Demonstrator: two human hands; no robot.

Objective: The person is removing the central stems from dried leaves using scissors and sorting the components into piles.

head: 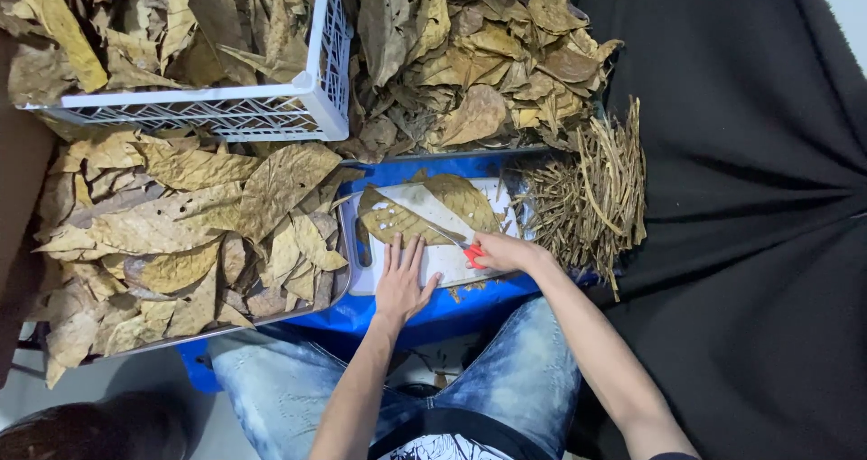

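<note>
Two hands on white board [452, 266]: left hand [402, 279] flat, fingers spread, pressing dry leaf [424, 212] at board middle; right hand [501, 250] closed around red-handled knife [456, 241], blade on leaf. Stems pile [587, 194] beside board right edge.

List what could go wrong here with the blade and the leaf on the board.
1. The left hand lies flat on the dry brown leaf, close to the red-handled cutter in the right hand; a slip could nick its fingers.
2. The white cutting board sits near the blue stool's front edge and might shift.
</note>
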